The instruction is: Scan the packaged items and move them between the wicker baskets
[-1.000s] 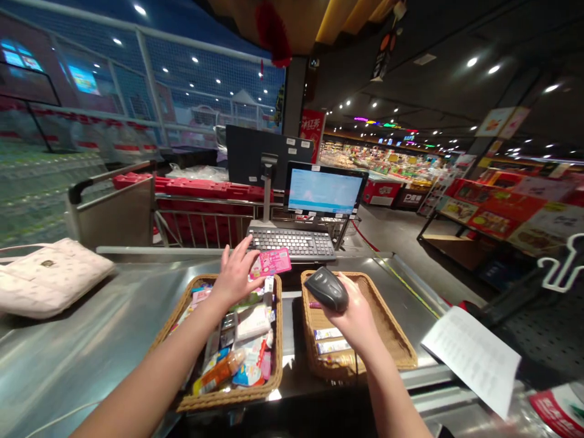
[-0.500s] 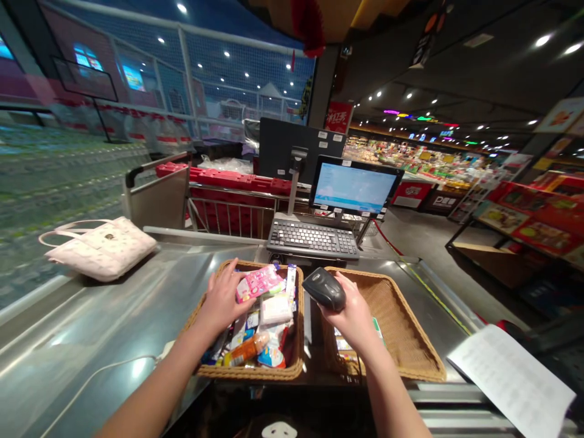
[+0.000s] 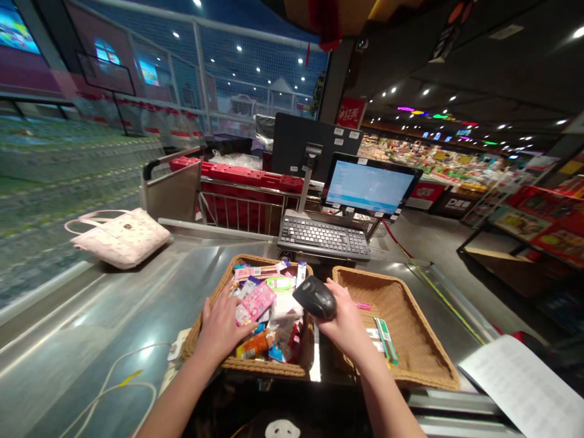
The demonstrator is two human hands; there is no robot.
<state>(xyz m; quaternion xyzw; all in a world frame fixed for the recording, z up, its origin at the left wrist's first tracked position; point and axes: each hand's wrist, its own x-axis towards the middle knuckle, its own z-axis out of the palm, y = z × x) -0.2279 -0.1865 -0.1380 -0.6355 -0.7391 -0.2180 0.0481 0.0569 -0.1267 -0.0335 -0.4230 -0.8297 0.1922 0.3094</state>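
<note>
The left hand (image 3: 222, 328) lies on the heap of small packaged goods in the left wicker basket (image 3: 249, 366). Its fingertips (image 3: 241, 329) touch the lower corner of a pink packet (image 3: 254, 302), which lies tilted on top of the heap at one o'clock from the hand. Whether the fingers pinch that packet or only rest against it cannot be told. The right hand (image 3: 347, 326) is clenched around a black barcode scanner (image 3: 314, 297), and the scanner's head juts towards ten o'clock, over the gap between the two baskets.

The right wicker basket (image 3: 422, 359) stands just beside the left one, at three o'clock from it. It holds only a few things: a green strip (image 3: 385, 332), a small pink item (image 3: 364, 306) and some white packets partly hidden by the wrist.

Both baskets sit on a steel counter (image 3: 91, 316). At twelve o'clock from them are a dark keyboard (image 3: 323, 236) and a lit monitor (image 3: 370, 187) (its text is too small to read). A pale handbag (image 3: 121, 237) rests on the counter at ten o'clock, well apart. A printed sheet (image 3: 524, 383) lies at four o'clock, and a thin cable (image 3: 119, 372) curls at eight o'clock.
</note>
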